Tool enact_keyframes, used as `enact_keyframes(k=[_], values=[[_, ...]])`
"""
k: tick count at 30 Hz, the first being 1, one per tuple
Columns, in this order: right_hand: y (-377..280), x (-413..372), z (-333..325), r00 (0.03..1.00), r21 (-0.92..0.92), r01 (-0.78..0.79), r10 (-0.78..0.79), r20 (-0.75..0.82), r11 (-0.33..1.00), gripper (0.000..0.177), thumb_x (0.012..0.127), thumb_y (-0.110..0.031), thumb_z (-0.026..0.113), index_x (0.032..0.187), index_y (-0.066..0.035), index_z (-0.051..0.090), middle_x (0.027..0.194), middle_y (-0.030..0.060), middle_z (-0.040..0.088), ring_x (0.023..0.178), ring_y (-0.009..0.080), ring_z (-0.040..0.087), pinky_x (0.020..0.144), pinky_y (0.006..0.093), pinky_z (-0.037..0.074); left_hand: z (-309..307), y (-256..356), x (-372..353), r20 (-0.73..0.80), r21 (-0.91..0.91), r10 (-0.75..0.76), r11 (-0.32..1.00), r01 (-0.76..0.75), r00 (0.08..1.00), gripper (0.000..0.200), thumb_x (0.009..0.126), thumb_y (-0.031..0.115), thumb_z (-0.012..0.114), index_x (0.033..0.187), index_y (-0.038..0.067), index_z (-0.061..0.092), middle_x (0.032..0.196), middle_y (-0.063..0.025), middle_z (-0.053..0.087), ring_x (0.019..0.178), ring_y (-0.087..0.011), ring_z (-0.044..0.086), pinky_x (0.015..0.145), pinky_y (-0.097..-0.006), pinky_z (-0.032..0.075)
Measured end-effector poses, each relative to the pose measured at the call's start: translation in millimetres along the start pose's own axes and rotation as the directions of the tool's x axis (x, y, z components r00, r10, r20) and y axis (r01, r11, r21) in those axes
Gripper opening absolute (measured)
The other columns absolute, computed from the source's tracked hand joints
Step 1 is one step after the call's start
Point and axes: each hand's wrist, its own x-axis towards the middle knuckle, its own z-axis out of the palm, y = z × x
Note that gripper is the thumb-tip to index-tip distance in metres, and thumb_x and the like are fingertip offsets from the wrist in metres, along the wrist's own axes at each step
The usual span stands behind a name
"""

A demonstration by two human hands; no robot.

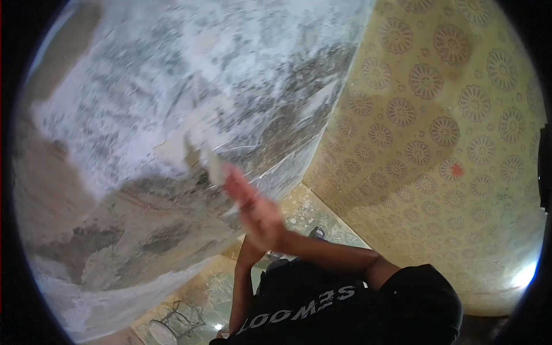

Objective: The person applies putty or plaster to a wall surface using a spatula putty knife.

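Both my hands are clasped together around the handle of a scraper, held out in front of me. My right hand (246, 194) is further up the handle; my left hand (263, 229) sits just behind it. The pale scraper blade (202, 156) is blurred and rests against the rough grey and white plastered wall (190, 75). Patches of white filler and bare grey plaster cover that wall around the blade. My black shirt with white lettering (322, 305) fills the lower middle of the view.
Yellow wallpaper with round flower patterns (437, 132) covers the adjoining wall on the right and carries a small red mark (457, 169). A tiled floor (305, 210) shows below, with a shoe (316, 233) and a wire-frame object (179, 319) on it.
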Motion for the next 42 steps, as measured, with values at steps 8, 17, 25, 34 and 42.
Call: enact_keyframes(k=[8, 17, 25, 34, 42], values=[[-52, 69, -278, 0.789, -0.346, -0.034, -0.187, -0.585, 0.938, 0.034, 0.102, -0.014, 0.058, 0.132, 0.002, 0.057, 0.109, 0.0083, 0.069, 0.097, 0.0137, 0.065, 0.088, 0.0298, 0.053, 13, 40, -6, -0.127, 0.446, -0.278, 0.841, 0.306, 0.952, 0.028, 0.098, 0.023, 0.065, 0.118, 0.004, 0.066, 0.102, -0.0077, 0.074, 0.096, -0.0175, 0.07, 0.081, -0.0317, 0.052], [-4, 110, -428, 0.83, -0.601, -0.088, -0.275, -0.486, 0.795, 0.027, 0.102, -0.009, 0.055, 0.125, 0.004, 0.063, 0.096, 0.0048, 0.068, 0.082, 0.0089, 0.058, 0.079, 0.0252, 0.049, 65, 46, 29, -0.372, 0.436, -0.2, 0.825, 0.361, 0.906, 0.027, 0.1, 0.019, 0.06, 0.12, 0.001, 0.064, 0.103, -0.0108, 0.072, 0.091, -0.0188, 0.069, 0.08, -0.0319, 0.053], [12, 114, -402, 0.864, -0.64, -0.037, -0.297, -0.406, 0.767, 0.042, 0.1, 0.001, 0.046, 0.142, 0.002, 0.049, 0.127, 0.0171, 0.065, 0.112, 0.0136, 0.059, 0.097, 0.0269, 0.044, 95, 50, 32, -0.481, 0.379, -0.226, 0.818, 0.433, 0.847, 0.028, 0.1, 0.02, 0.06, 0.12, 0.001, 0.064, 0.102, -0.011, 0.073, 0.093, -0.018, 0.069, 0.081, -0.0307, 0.053], [8, 96, -322, 0.882, -0.571, -0.197, -0.109, -0.458, 0.797, 0.046, 0.099, 0.004, 0.046, 0.145, -0.003, 0.049, 0.116, 0.0132, 0.067, 0.108, 0.0129, 0.058, 0.092, 0.0257, 0.045, 75, 52, 33, -0.448, 0.359, -0.265, 0.821, 0.443, 0.854, 0.027, 0.101, 0.018, 0.06, 0.121, 0.0, 0.063, 0.103, -0.0108, 0.072, 0.095, -0.0178, 0.068, 0.082, -0.031, 0.052], [18, 74, -216, 0.916, -0.658, -0.15, -0.147, -0.374, 0.738, 0.049, 0.1, 0.001, 0.048, 0.148, -0.008, 0.047, 0.12, 0.0106, 0.069, 0.062, 0.0036, 0.038, 0.055, 0.0207, 0.037, 25, 55, 25, -0.356, 0.395, -0.244, 0.835, 0.382, 0.902, 0.028, 0.101, 0.021, 0.059, 0.121, 0.001, 0.063, 0.103, -0.0112, 0.071, 0.092, -0.0187, 0.069, 0.081, -0.0326, 0.053]])
